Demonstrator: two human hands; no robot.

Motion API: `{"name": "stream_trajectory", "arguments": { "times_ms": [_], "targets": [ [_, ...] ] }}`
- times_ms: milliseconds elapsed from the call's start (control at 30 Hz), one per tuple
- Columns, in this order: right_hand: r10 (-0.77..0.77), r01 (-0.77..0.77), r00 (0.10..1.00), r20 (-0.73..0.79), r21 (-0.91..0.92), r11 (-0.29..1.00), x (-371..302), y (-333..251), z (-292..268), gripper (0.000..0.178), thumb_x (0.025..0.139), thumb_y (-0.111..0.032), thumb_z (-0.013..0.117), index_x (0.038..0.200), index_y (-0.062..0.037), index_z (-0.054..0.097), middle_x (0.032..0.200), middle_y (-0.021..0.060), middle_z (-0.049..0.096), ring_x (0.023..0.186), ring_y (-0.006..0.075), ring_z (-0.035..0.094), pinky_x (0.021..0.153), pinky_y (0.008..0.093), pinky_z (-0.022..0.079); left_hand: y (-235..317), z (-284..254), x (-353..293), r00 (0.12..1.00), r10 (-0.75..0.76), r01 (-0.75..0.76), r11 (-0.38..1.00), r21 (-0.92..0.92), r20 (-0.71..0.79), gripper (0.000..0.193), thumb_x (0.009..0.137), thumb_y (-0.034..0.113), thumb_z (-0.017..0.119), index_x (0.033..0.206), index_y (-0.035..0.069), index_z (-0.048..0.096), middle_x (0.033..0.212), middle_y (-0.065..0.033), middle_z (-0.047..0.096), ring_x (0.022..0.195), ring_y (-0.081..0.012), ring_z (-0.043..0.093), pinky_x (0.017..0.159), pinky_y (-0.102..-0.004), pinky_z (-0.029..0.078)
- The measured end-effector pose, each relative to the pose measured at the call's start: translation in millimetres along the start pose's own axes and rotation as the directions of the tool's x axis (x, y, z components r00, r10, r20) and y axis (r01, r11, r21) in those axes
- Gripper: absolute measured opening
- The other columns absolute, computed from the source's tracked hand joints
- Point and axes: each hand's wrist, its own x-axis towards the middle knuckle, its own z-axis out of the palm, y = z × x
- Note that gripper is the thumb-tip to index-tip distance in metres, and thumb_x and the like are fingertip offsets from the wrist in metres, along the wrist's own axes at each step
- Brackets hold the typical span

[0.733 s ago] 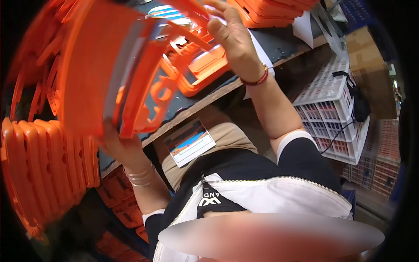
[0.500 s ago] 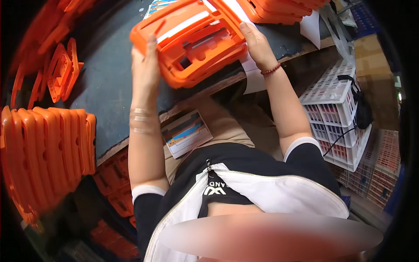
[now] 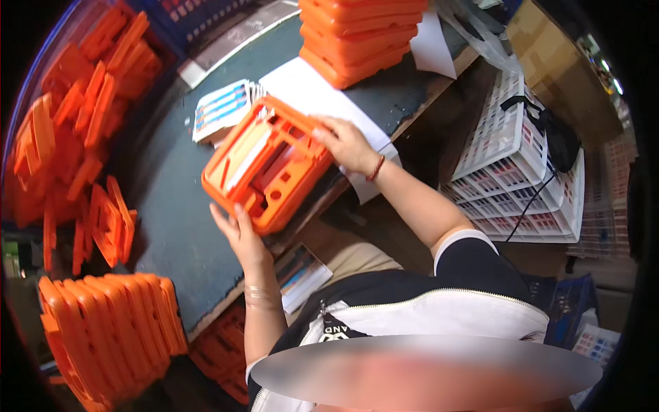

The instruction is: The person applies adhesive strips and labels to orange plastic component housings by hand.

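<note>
At the far left, loose orange parts (image 3: 86, 117) lie heaped, and below them orange cases (image 3: 110, 336) stand packed in a row. The dark table (image 3: 168, 213) spreads rightward from there, with a pile of blue-and-white printed cards (image 3: 222, 111) on it. The left hand (image 3: 247, 244) grips the lower-left end of an orange case (image 3: 285, 172), thumb over the near rim and fingers reaching beneath. The case is at the table's near edge, between both hands; whether it touches the tabletop I cannot tell. Its long axis slants from lower left to upper right, and its recessed, cut-out face points up toward the wearer. White sheets (image 3: 367, 123) lie behind it. The right hand (image 3: 352, 149) clasps the upper-right end, thumb on the rim, the other fingers partly hidden. Beyond rises a stack of orange cases (image 3: 360, 38); farther right are white plastic crates (image 3: 494, 147) and a brown cardboard box (image 3: 559, 75).
</note>
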Motion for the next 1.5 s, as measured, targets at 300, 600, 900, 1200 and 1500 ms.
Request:
{"name": "stream_trajectory", "arguments": {
  "times_ms": [300, 600, 900, 1200, 1500],
  "targets": [
    [-0.053, 0.085, 0.992, -0.115, 0.290, 0.953, -2.8, -25.9, -22.3, 0.046, 0.095, -0.023, 0.062, 0.132, 0.0047, 0.057, 0.129, 0.0204, 0.062, 0.121, 0.0268, 0.059, 0.105, 0.0355, 0.045, 63.1, 13.7, -6.8, 0.990, 0.107, -0.111, 0.993, 0.041, 0.086, 0.062, 0.107, 0.020, 0.046, 0.159, 0.005, 0.016, 0.160, -0.0155, 0.030, 0.143, -0.0241, 0.036, 0.117, -0.0390, 0.029],
    [-0.944, 0.484, 0.297, -0.143, -0.829, 0.278, 165.0, -161.8, -288.3, 0.030, 0.084, -0.021, 0.069, 0.108, -0.0040, 0.061, 0.109, 0.0196, 0.063, 0.098, 0.0345, 0.062, 0.081, 0.0451, 0.054, 286.5, 248.2, 127.2, 0.672, 0.582, -0.514, 0.812, -0.277, 0.458, 0.058, 0.096, 0.023, 0.067, 0.146, 0.005, 0.044, 0.135, -0.0111, 0.058, 0.119, -0.0208, 0.059, 0.096, -0.0342, 0.049],
    [0.082, 0.033, 0.803, -0.590, 0.181, 0.983, 244.9, -45.1, -362.1, 0.046, 0.102, -0.040, 0.049, 0.122, -0.0018, 0.065, 0.118, 0.0131, 0.069, 0.109, 0.0238, 0.063, 0.093, 0.0392, 0.049, 255.0, 356.9, 143.8, 0.646, 0.206, -0.356, 0.933, 0.052, 0.735, 0.047, 0.096, 0.052, 0.056, 0.133, 0.022, 0.059, 0.117, 0.0004, 0.064, 0.100, -0.0151, 0.059, 0.079, -0.0371, 0.051],
    [-0.012, 0.179, 0.879, -0.477, 0.306, 0.935, 253.0, -60.4, -332.7, 0.046, 0.104, -0.038, 0.046, 0.127, -0.0021, 0.063, 0.123, 0.0113, 0.066, 0.114, 0.0208, 0.059, 0.100, 0.0325, 0.043, 227.1, 330.9, 158.1, 0.735, 0.281, -0.335, 0.942, -0.029, 0.617, 0.070, 0.097, 0.046, 0.061, 0.151, 0.011, 0.037, 0.132, -0.0064, 0.056, 0.097, -0.0181, 0.059, 0.081, -0.0343, 0.051],
    [0.032, 0.163, 0.857, -0.514, 0.331, 0.929, 250.7, -73.6, -326.9, 0.040, 0.100, -0.038, 0.051, 0.120, -0.0064, 0.065, 0.116, 0.0076, 0.067, 0.104, 0.0208, 0.060, 0.087, 0.0366, 0.048, 227.3, 328.6, 142.1, 0.718, 0.302, -0.371, 0.928, -0.021, 0.627, 0.069, 0.097, 0.045, 0.063, 0.149, 0.006, 0.040, 0.123, -0.0073, 0.060, 0.093, -0.0150, 0.059, 0.079, -0.0293, 0.050]
  ]
}}
